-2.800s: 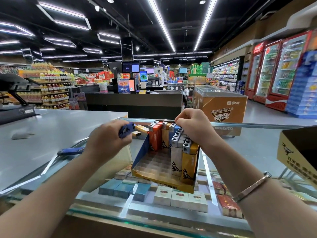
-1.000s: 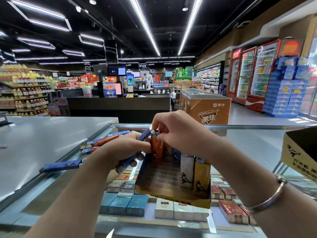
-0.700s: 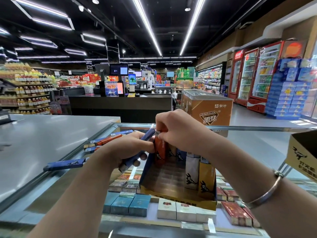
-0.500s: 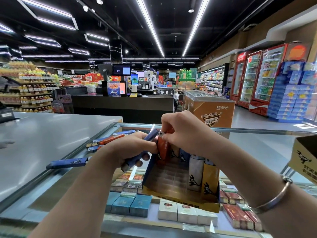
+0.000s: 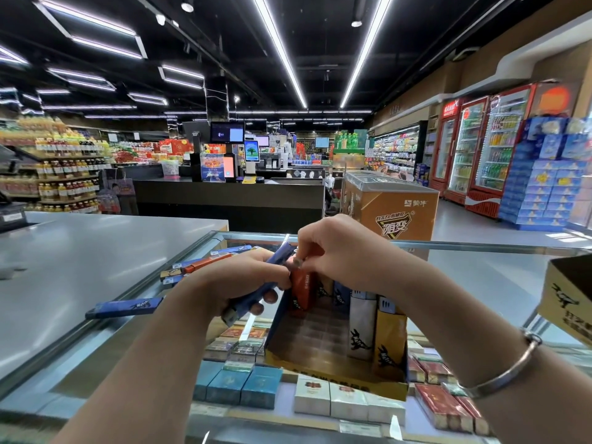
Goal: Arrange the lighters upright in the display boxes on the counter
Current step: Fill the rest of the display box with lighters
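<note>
From my head camera, my right hand [image 5: 339, 251] now pinches the metal top of the slim orange plastic lighter [image 5: 302, 288], which has sunk deeper into the far-left corner of the open yellow cardboard display box [image 5: 336, 378] than half a second ago; I judge it nearly seated upright. My left hand [image 5: 243, 283] has stayed curled round a slim blue plastic lighter [image 5: 256, 283], held slanted just beside the box's left wall, probably next in line. Loose blue and orange lighters [image 5: 205, 263] lie near the glass-topped desk's [image 5: 480, 277] far-left edge, and one blue lighter [image 5: 125, 308] further toward me. White and yellow lighters [image 5: 374, 328] fill the box's right side; its middle floor is free. A second yellow box [image 5: 567, 299] sits at the desk's right edge, well apart.
</note>
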`<state>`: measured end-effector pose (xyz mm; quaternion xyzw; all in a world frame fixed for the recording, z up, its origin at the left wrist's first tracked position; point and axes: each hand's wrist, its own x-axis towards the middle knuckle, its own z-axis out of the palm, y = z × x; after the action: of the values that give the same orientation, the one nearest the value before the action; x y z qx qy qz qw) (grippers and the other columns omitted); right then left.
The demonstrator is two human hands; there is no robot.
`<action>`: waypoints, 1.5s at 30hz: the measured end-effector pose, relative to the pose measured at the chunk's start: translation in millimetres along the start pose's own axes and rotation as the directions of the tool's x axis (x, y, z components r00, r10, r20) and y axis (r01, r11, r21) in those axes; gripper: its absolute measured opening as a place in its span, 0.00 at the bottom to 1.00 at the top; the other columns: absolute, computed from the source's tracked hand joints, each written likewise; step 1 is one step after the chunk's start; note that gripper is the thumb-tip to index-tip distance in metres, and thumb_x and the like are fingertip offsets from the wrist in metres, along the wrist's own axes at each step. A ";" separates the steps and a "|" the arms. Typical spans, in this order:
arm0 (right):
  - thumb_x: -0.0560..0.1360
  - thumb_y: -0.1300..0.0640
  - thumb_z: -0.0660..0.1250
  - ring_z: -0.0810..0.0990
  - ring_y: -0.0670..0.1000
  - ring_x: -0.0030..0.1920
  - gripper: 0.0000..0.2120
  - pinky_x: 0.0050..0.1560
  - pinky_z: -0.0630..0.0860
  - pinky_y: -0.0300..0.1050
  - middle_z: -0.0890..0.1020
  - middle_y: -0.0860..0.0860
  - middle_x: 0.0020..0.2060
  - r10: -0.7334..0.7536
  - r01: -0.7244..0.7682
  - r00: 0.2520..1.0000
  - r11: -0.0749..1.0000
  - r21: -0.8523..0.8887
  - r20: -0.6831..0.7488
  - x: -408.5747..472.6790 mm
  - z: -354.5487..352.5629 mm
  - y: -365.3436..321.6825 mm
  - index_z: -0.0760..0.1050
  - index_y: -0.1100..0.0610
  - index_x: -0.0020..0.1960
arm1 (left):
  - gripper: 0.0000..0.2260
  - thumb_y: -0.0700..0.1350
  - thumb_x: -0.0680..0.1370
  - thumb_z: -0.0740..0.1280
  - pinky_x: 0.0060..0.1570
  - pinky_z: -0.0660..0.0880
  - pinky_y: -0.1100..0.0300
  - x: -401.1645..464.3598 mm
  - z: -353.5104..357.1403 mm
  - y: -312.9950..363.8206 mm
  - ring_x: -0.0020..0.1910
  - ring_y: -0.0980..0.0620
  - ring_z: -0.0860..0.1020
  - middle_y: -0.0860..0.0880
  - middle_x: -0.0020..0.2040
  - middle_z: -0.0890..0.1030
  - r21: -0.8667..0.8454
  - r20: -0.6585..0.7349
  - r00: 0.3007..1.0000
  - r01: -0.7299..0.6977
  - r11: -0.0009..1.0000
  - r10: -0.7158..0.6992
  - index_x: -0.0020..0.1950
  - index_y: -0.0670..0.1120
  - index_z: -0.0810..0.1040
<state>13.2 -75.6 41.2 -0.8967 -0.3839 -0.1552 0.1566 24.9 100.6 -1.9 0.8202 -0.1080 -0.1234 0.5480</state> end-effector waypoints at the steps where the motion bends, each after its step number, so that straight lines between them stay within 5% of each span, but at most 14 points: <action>1: 0.75 0.63 0.64 0.75 0.49 0.42 0.06 0.46 0.76 0.46 0.78 0.51 0.42 0.004 -0.004 1.000 1.000 -0.004 0.018 1.0 0.3 -0.8 0.79 0.58 0.46 | 0.08 0.41 0.67 0.67 0.23 0.68 0.65 -0.3 0.5 0.9 0.27 0.58 0.73 0.51 0.32 0.76 0.007 -0.004 1.000 0.007 1.000 -0.007 0.45 0.45 0.76; 7: 0.77 0.65 0.60 0.72 0.46 0.45 0.14 0.46 0.70 0.38 0.71 0.43 0.43 0.072 -0.074 0.994 0.997 0.023 0.080 -1.3 -2.4 3.8 0.80 0.54 0.56 | 0.05 0.39 0.72 0.67 0.24 0.69 0.65 -3.4 0.3 2.4 0.28 0.58 0.73 0.47 0.38 0.75 -0.036 -0.057 0.998 0.020 0.999 -0.022 0.47 0.43 0.75; 10: 0.77 0.62 0.60 0.75 0.45 0.38 0.14 0.40 0.74 0.38 0.71 0.39 0.39 0.095 -0.105 0.992 0.988 0.111 0.084 -6.0 -1.2 5.5 0.79 0.52 0.57 | 0.07 0.40 0.74 0.64 0.25 0.69 0.66 -3.9 -1.3 5.8 0.29 0.57 0.73 0.47 0.39 0.74 -0.264 -0.155 0.988 -0.021 0.964 -0.021 0.51 0.42 0.75; 15: 0.77 0.61 0.63 0.73 0.39 0.26 0.10 0.27 0.67 0.30 0.80 0.48 0.38 0.093 -0.085 0.995 0.970 0.229 -0.024 -13.7 -0.3 9.3 0.80 0.53 0.54 | 0.06 0.37 0.78 0.60 0.31 0.77 0.62 -4.7 -3.1 12.8 0.30 0.53 0.76 0.45 0.35 0.75 -0.656 -0.188 0.981 -0.161 0.737 0.047 0.53 0.39 0.72; 19: 0.74 0.62 0.67 0.76 0.43 0.33 0.09 0.35 0.75 0.35 0.80 0.49 0.37 0.067 -0.022 0.984 0.966 0.259 -0.167 -18.6 -4.6 11.7 0.80 0.51 0.51 | 0.07 0.41 0.78 0.61 0.34 0.79 0.61 -4.9 -1.9 18.2 0.39 0.50 0.83 0.43 0.37 0.78 -0.789 -0.272 0.955 -0.291 0.541 0.117 0.44 0.39 0.71; 23: 0.69 0.57 0.74 0.76 0.42 0.33 0.14 0.38 0.75 0.37 0.80 0.49 0.36 0.039 0.015 0.987 0.941 0.338 -0.153 -20.1 -6.1 9.2 0.76 0.50 0.52 | 0.07 0.42 0.78 0.61 0.32 0.79 0.60 -4.1 5.0 23.5 0.42 0.46 0.84 0.42 0.38 0.83 -0.848 -0.362 0.922 -0.387 0.362 0.137 0.51 0.38 0.70; 31: 0.72 0.66 0.69 0.79 0.40 0.36 0.11 0.40 0.77 0.33 0.79 0.44 0.36 0.073 0.064 0.913 0.947 0.316 -0.402 -19.6 -8.0 10.9 0.74 0.51 0.48 | 0.13 0.45 0.68 0.66 0.36 0.80 0.59 1.6 18.9 24.4 0.40 0.47 0.83 0.39 0.46 0.83 -0.711 -0.415 0.881 -0.469 0.524 0.225 0.49 0.40 0.71; 36: 0.73 0.68 0.67 0.83 0.50 0.39 0.14 0.44 0.82 0.45 0.82 0.48 0.40 0.177 0.059 0.899 0.858 0.510 -0.401 -18.8 -10.4 18.1 0.76 0.48 0.46 | 0.03 0.42 0.72 0.65 0.42 0.80 0.61 4.9 24.3 21.1 0.41 0.51 0.82 0.43 0.44 0.80 -0.582 -0.449 0.854 -0.502 0.640 0.262 0.42 0.43 0.74; 41: 0.74 0.67 0.67 0.81 0.53 0.36 0.10 0.39 0.82 0.45 0.82 0.54 0.38 0.250 0.110 0.829 0.804 0.585 -0.500 -19.4 -13.4 19.6 0.76 0.52 0.48 | 0.05 0.46 0.73 0.64 0.46 0.78 0.64 5.7 27.7 18.5 0.42 0.57 0.80 0.54 0.37 0.83 -0.284 -0.452 0.789 -0.570 0.771 0.416 0.44 0.46 0.76; 43: 0.74 0.66 0.66 0.79 0.58 0.35 0.09 0.38 0.80 0.54 0.81 0.57 0.37 0.270 0.074 0.794 0.846 0.528 -0.545 -20.6 -16.9 22.8 0.75 0.53 0.48 | 0.03 0.45 0.76 0.63 0.39 0.76 0.69 7.7 27.9 14.4 0.39 0.62 0.80 0.53 0.38 0.83 -0.100 -0.499 0.739 -0.567 0.818 0.452 0.46 0.46 0.75; 45: 0.74 0.66 0.66 0.78 0.56 0.34 0.07 0.37 0.79 0.52 0.79 0.55 0.35 0.244 0.042 0.812 0.881 0.471 -0.530 -22.0 -19.4 26.0 0.77 0.54 0.47 | 0.04 0.43 0.79 0.61 0.33 0.72 0.70 10.9 27.6 9.5 0.32 0.62 0.76 0.50 0.36 0.79 0.117 -0.550 0.692 -0.491 0.863 0.468 0.45 0.47 0.74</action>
<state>14.8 -114.5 45.7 -0.7634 -0.2943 -0.3140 0.4817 25.9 69.5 -4.2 0.7514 -0.1497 0.2681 0.5840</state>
